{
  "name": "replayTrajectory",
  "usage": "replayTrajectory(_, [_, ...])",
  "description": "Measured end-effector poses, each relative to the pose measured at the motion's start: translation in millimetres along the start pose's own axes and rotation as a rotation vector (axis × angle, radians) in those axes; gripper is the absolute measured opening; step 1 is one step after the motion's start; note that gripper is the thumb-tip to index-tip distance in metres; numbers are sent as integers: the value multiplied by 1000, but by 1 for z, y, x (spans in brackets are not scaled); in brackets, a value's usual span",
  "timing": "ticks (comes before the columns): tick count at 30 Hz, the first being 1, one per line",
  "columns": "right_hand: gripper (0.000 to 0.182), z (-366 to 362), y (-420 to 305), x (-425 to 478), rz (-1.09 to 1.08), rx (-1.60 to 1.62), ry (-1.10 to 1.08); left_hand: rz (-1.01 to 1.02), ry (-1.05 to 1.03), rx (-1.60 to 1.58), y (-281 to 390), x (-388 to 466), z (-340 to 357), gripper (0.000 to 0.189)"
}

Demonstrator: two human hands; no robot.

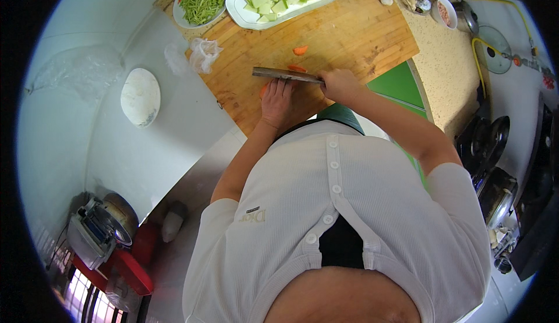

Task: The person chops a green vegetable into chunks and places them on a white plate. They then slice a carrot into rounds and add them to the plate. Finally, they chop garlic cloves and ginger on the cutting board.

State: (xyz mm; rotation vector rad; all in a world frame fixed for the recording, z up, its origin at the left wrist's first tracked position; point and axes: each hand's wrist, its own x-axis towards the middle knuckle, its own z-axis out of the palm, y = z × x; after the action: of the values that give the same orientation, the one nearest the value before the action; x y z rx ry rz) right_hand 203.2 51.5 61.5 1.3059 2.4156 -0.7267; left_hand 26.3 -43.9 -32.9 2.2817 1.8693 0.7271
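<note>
My right hand (pixel 342 86) grips the handle of a cleaver (pixel 286 74), whose blade lies across the wooden cutting board (pixel 371 26). Against the near side of the blade, my left hand (pixel 277 101) rests its fingertips on a carrot (pixel 263 91), mostly hidden under the fingers. One cut carrot piece (pixel 297 68) touches or lies close to the far side of the blade. Another carrot piece (pixel 300 50) sits a little farther off on the board.
At the board's far edge stand a white platter (pixel 251 24) of pale green chunks and a plate (pixel 177 15) of green shreds. A crumpled plastic bag (pixel 205 55) lies at the left edge. A small bowl (pixel 452 12) and a glass lid (pixel 493 48) are at right.
</note>
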Motion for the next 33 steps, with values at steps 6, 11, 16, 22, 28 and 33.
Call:
replayTrajectory(6, [15, 3, 5, -12, -43, 51, 80, 8, 28, 7, -2, -1, -1, 25])
replayTrajectory(11, [14, -25, 9, -53, 53, 46, 7, 89, 17, 62, -8, -9, 12, 25])
replayTrajectory(16, [13, -26, 12, -53, 52, -8, 12, 51, 64, 18, 0, -1, 0, 26])
replayTrajectory(22, [16, 24, 12, 3, 2, -42, 19, 15, 29, 4, -1, 0, -1, 26])
replayTrajectory(28, [15, 14, 5, -2, -33, 30, 63, 2, 68, -30, 2, 4, -8, 24])
replayTrajectory(33, [14, -20, 5, -46, 27, 78, 24, 26, 71, 16, -4, -6, 6, 22])
